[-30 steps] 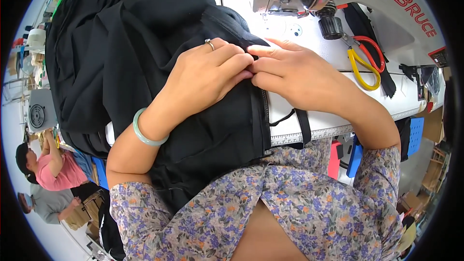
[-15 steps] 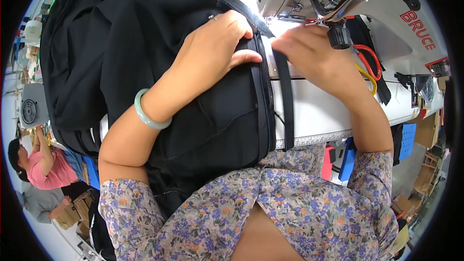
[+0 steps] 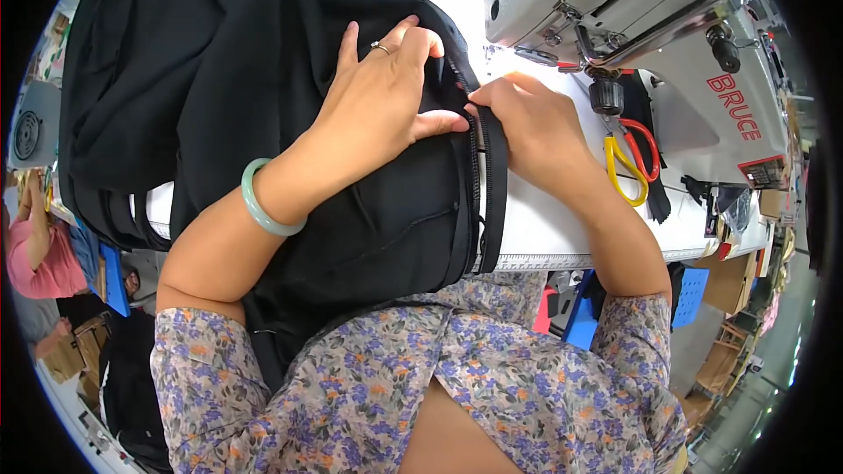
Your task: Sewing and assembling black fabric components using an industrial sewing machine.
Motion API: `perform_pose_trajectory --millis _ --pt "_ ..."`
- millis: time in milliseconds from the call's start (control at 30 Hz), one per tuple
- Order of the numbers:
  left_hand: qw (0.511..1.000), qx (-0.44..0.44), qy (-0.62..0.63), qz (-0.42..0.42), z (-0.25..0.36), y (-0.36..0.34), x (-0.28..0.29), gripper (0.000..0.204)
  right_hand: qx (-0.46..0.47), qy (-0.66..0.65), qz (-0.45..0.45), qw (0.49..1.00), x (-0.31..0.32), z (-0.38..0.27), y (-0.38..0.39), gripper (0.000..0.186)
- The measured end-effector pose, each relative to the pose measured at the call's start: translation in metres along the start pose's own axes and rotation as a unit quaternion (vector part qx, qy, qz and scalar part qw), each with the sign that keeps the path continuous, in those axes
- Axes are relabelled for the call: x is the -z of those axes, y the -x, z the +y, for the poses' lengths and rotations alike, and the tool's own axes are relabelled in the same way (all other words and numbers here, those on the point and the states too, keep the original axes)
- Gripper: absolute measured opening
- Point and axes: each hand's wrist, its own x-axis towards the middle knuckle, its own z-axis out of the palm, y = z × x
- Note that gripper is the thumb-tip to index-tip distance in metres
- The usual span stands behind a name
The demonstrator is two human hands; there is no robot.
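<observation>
Spread over the left and middle of the work surface is black fabric (image 3: pixel 228 61), with a black zipper tape (image 3: pixel 493 211) along its right edge. My left hand (image 3: pixel 373 96), wearing a ring, lies on the fabric with fingers apart, its thumb against the zipper's edge. My right hand (image 3: pixel 527 123) pinches the zipper tape just right of that thumb. Above it stands the head of a white sewing machine (image 3: pixel 536 13), with a black knob below. Red and yellow scissors (image 3: pixel 619 167) lie right of my right hand on a black strip of cloth.
The white table (image 3: pixel 549 233) has a ruler strip along its front edge. A blue perforated panel (image 3: pixel 689 297) and cardboard lie beyond it at right. At far left are a grey fan unit (image 3: pixel 31 127) and a co-worker in a pink top (image 3: pixel 39 259).
My hands were together on the fabric, then drew apart. My right hand has since come back down and left to the zipper tape; my left fingers have spread. The view has shifted.
</observation>
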Motion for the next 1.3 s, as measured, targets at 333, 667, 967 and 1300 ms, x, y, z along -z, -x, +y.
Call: perform_pose_trajectory --millis 333,667,967,1300 --pt "0.978 -0.205 -0.012 0.032 0.008 -0.009 0.012 0.025 -0.058 -0.024 -0.055 0.996 0.001 0.001 -0.002 0.036" --pt "0.980 -0.189 0.044 -0.046 0.004 0.000 0.017 0.012 0.035 0.028 0.098 0.994 -0.002 0.018 0.008 0.025" --pt "0.989 -0.134 0.051 -0.038 0.004 -0.005 0.014 0.029 0.033 0.064 0.030 0.997 0.011 -0.006 0.015 0.035" --pt "0.995 -0.098 0.016 -0.028 -0.004 -0.002 0.007 0.056 0.091 0.080 0.012 0.992 0.010 -0.011 0.017 0.029"
